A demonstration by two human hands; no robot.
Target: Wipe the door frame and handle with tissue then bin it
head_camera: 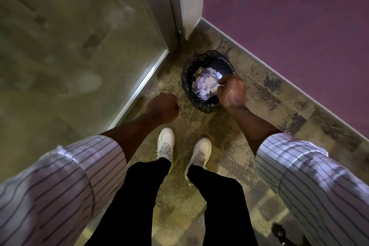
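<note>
A small round bin (187, 78) lined with a black bag stands on the floor in the corner, holding several crumpled white tissues (205, 84). My right hand (232, 92) hovers over the bin's right rim, fingers pinched on a bit of white tissue (218, 87). My left hand (164, 109) is a closed fist to the left of the bin, with nothing visible in it. The glass door (79, 46) with its metal frame (143, 82) stands on the left. The door handle is out of view.
A purple wall (289, 26) with a pale skirting board runs along the right. A white door jamb (191, 0) meets it in the corner. My white shoes (165, 144) stand on the mottled floor just short of the bin. A dark object (279, 233) lies at bottom right.
</note>
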